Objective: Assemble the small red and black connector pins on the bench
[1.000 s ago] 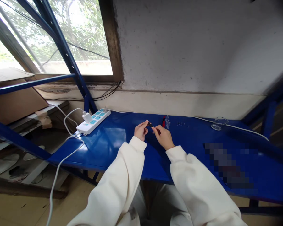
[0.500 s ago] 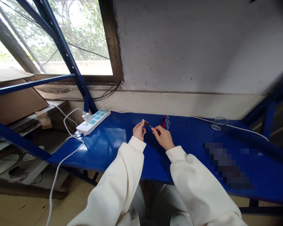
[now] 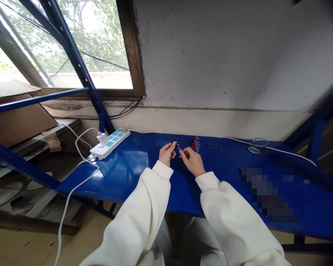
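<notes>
My left hand (image 3: 167, 153) is closed on a thin dark stick-like piece (image 3: 178, 147), seen in the middle of the head view above the blue table. Too little of the piece shows to tell its kind. The fingertips of my right hand (image 3: 193, 161) pinch its other end, close to the left fingers. Just beyond my right hand lies a red and black slim object (image 3: 192, 142) beside a cluster of clear plastic pieces (image 3: 197, 144). Farther right are several tiny clear parts (image 3: 213, 146).
A white power strip (image 3: 110, 143) with a plugged-in charger lies on the left of the blue table (image 3: 122, 181). Clear round dishes (image 3: 254, 149) stand at the back right by a white cable (image 3: 291, 153). A pixelated dark patch (image 3: 269, 195) covers something front right.
My left hand has shifted slightly right, toward my right hand, so less of the thin piece shows between them. The right hand has barely moved.
</notes>
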A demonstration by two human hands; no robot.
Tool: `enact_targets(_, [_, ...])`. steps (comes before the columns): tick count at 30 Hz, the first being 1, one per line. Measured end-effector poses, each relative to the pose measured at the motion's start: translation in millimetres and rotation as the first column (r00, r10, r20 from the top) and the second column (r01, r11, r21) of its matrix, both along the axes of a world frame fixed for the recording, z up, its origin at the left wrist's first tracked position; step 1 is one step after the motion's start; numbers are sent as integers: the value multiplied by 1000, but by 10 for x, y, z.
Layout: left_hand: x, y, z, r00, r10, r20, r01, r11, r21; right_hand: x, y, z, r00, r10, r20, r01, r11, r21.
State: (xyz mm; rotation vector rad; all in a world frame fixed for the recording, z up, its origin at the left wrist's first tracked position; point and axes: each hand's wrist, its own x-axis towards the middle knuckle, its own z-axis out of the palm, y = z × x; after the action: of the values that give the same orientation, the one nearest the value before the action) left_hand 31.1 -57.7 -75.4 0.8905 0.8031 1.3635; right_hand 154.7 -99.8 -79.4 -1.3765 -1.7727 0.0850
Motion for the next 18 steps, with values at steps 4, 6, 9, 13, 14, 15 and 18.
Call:
enact_targets(4, [30, -19, -10, 994, -26, -104, 31, 998, 47, 2, 11, -4, 1000, -11, 7, 11, 1000, 3])
enact_targets(6, [40, -27, -11, 989, -36, -140, 45, 997, 62, 4, 21, -13, 1000, -10, 10, 10, 1000, -3])
enact_targets(9, [46, -32, -12, 982, -42, -183, 57, 995, 78, 9, 37, -29, 1000, -5, 9, 5, 1000, -14])
enact_targets(13, [51, -26, -35, 964, -25, -265, 56, 993, 108, 18, 51, -46, 1000, 8, 20, -8, 1000, -17])
enact_targets(14, [55, -23, -44, 957, -9, -291, 49, 990, 129, 20, 52, -48, 1000, 11, 26, -11, 1000, -22])
enact_targets(15, [59, -21, -53, 949, 11, -316, 41, 987, 156, 21, 52, -48, 999, 13, 32, -12, 1000, -29])
enact_targets(18, [80, -16, -75, 930, 72, -361, 11, 975, 223, 23, 49, -40, 999, 11, 43, -9, 999, -50])
